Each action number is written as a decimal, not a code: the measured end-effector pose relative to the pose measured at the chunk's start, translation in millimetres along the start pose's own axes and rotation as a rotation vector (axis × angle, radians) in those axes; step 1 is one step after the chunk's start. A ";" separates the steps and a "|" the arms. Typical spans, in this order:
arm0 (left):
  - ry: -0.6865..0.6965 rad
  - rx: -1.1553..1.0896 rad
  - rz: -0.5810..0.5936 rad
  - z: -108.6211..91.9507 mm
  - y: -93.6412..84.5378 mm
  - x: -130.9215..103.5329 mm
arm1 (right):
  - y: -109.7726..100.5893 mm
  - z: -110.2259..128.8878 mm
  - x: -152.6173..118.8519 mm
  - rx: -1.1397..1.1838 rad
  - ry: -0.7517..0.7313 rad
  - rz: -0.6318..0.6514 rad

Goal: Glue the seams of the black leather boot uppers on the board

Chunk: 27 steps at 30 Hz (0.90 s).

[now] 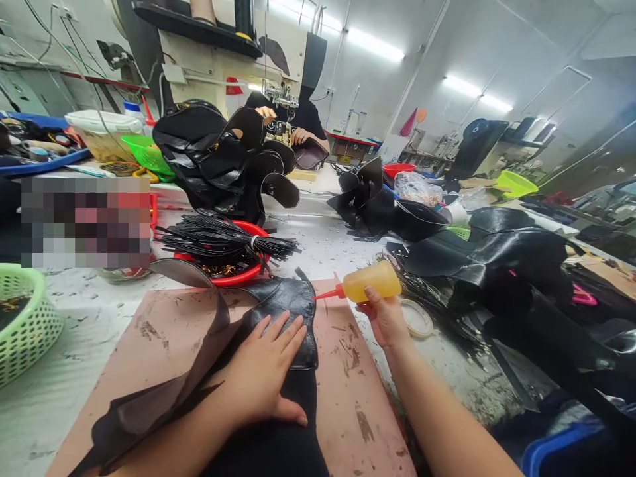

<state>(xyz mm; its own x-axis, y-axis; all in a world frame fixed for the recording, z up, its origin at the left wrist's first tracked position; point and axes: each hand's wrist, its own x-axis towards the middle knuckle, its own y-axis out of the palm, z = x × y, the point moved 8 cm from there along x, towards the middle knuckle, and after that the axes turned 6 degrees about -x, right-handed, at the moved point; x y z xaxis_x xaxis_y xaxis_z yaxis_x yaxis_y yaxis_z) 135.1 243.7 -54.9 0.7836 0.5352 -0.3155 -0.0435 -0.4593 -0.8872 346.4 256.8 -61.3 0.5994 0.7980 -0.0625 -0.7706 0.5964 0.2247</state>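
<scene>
A black leather piece (298, 298) with stitched edges lies on a pinkish board (348, 371). My left hand (265, 364) rests flat on it, fingers spread. In my right hand (382, 315) is a squeeze bottle (372, 281) of yellow liquid, held tilted on its side, its red nozzle pointing left with the tip at the right edge of the leather. A brown-backed strip (199, 358) curls up along the left side of the piece, partly over my left forearm.
Behind the board, a red basket (218, 279) carries a bundle of black strips (213, 238). Black leather parts pile up at the back (199, 146) and right (491, 252). A green basket (37, 311) stands left. A person's hand (301, 137) is by a sewing machine.
</scene>
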 end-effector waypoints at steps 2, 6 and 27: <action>-0.005 0.006 0.005 -0.2 -0.2 0.0 | 0.1 -0.5 0.3 -0.004 -0.004 0.001; -0.010 0.029 0.024 -0.2 0.7 0.8 | -4.3 -0.4 1.1 -0.012 -0.031 -0.035; 0.017 0.063 -0.004 3.0 5.4 2.1 | -7.4 0.3 2.3 -0.054 -0.092 -0.073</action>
<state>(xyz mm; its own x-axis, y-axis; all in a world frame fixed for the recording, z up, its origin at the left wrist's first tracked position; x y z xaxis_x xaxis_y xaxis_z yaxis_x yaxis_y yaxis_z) 134.6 244.5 -61.4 0.7944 0.5242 -0.3069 -0.0794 -0.4113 -0.9080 353.6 254.3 -62.8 0.6697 0.7425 0.0130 -0.7332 0.6584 0.1701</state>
